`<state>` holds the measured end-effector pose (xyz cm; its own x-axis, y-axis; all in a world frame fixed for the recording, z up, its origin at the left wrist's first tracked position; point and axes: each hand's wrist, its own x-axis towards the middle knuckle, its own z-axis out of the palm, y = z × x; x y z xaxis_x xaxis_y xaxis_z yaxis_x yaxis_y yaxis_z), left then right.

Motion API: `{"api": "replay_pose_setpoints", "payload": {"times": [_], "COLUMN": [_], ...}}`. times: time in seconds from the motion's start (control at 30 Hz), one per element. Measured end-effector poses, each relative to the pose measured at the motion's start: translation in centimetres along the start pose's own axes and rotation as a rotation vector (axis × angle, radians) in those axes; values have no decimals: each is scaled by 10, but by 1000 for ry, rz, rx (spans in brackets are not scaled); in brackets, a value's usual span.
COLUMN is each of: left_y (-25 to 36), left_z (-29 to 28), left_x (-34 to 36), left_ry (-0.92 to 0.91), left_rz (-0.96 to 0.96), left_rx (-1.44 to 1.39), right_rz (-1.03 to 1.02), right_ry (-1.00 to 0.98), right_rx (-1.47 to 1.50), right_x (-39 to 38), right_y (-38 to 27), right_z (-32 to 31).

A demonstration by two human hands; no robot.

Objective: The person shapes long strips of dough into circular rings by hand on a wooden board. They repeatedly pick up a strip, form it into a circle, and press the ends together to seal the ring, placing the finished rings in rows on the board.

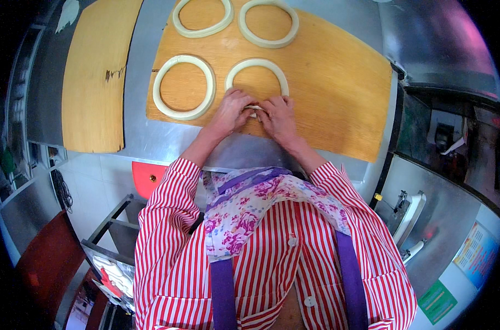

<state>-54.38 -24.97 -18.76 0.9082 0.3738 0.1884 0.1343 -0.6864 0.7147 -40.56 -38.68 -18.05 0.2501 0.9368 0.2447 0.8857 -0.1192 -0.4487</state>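
Note:
Both my hands meet at the near side of a pale dough ring (257, 62) lying on a wooden board (338, 93). My left hand (231, 114) pinches the ring's near edge from the left, fingers curled. Close beside it, my right hand (279, 117) grips the same stretch of dough from the right. A bit of dough shows between the fingertips; the rest of that part is hidden. Another dough ring (157, 91) lies just left of my left hand. Two more, a far-left ring (177, 22) and a far-right ring (242, 25), lie beyond.
The board rests on a metal worktop (173, 137). A second wooden board (93, 82) is at the left. Below the worktop's front edge are a red stool-like seat (148, 177) and a dark metal frame (118, 219). Dark metal equipment (434, 181) stands at the right.

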Motion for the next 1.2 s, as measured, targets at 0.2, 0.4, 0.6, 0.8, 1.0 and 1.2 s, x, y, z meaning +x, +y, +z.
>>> {"api": "replay_pose_setpoints", "payload": {"times": [0.2, 0.4, 0.6, 0.8, 1.0, 1.2], "left_y": [-9, -1, 1, -3, 5, 3], "left_z": [5, 2, -1, -9, -17, -17], "left_x": [-1, -1, 1, -7, -13, -19], "left_ry": [39, 86, -39, 25, 76, 39], "left_rz": [37, 60, -60, 95, 147, 236], "left_rx": [5, 16, -90, -3, 117, 122], "right_rz": [26, 74, 61, -2, -178, -280], "right_ry": [-77, -75, -91, -31, -59, -67], "right_rx": [2, 31, -40, 65, -49, -98], "right_x": [3, 1, 1, -6, -27, -18], "right_y": [1, 3, 4, 2, 13, 29], "right_z": [-4, -4, -2, -24, -36, -28]}}
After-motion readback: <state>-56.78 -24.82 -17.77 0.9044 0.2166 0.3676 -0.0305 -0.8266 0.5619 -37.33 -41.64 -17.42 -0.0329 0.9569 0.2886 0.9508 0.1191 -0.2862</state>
